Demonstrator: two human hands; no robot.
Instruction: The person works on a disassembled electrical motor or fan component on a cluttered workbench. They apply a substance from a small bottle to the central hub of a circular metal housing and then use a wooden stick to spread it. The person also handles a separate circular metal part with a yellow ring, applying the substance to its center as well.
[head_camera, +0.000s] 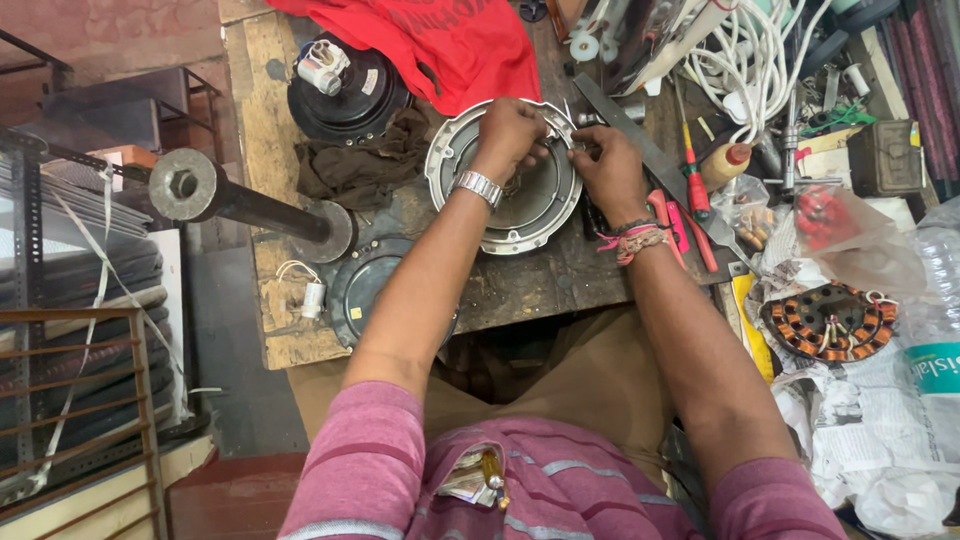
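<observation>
Nearest to us is our striped pink shirt (560, 490), its pocket stuffed with papers and a small screwdriver. Beyond it, on the worn wooden worktop (520, 285), lies a round grey metal fan cover (505, 200), dished, with a ribbed rim. Our left hand (510, 135), a metal watch at its wrist, curls over the cover's far edge; our right hand (608, 170) meets it there, fingers (580, 152) pinched together on something too small to make out. Just right lie red-handled pliers (668, 225) and a screwdriver (693, 175). Farther right a copper-wound stator (830, 322) rests on crumpled newspaper (880, 440).
</observation>
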